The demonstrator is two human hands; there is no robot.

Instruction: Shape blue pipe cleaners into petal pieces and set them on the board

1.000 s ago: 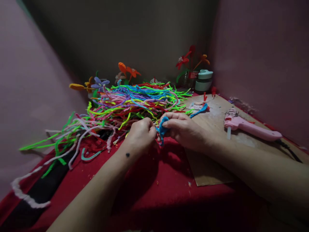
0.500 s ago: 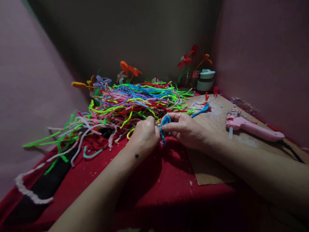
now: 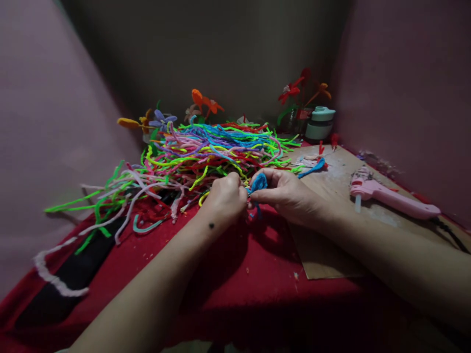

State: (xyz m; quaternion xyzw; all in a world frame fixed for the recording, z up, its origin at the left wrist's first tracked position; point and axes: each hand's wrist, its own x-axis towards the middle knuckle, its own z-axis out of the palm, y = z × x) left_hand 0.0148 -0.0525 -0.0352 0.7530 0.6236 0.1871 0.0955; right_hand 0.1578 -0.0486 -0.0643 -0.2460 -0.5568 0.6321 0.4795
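Between my two hands is a blue pipe cleaner (image 3: 259,182) bent into a rounded loop, with a loose end hanging below. My right hand (image 3: 285,192) pinches this loop between thumb and fingers. Just to its left, my left hand (image 3: 227,198) is closed, back of the hand toward me, with its fingertips at the near side of the same pipe cleaner. The left fingertips are mostly hidden. Right behind both hands lies a big heap of coloured pipe cleaners (image 3: 213,147). Another blue shaped piece (image 3: 312,168) rests beyond my right hand.
A pink glue gun (image 3: 397,197) lies on a brown board (image 3: 331,260) at the right, its cord trailing off. Behind stand a lidded cup (image 3: 320,128) and pipe-cleaner flowers (image 3: 290,91). A black strip (image 3: 69,279) lies on the red cloth (image 3: 221,294) at left.
The whole view has shifted slightly, so things sit a little further right. My left hand has drawn slightly away from the blue loop, which my right hand still pinches and now shows more face-on.
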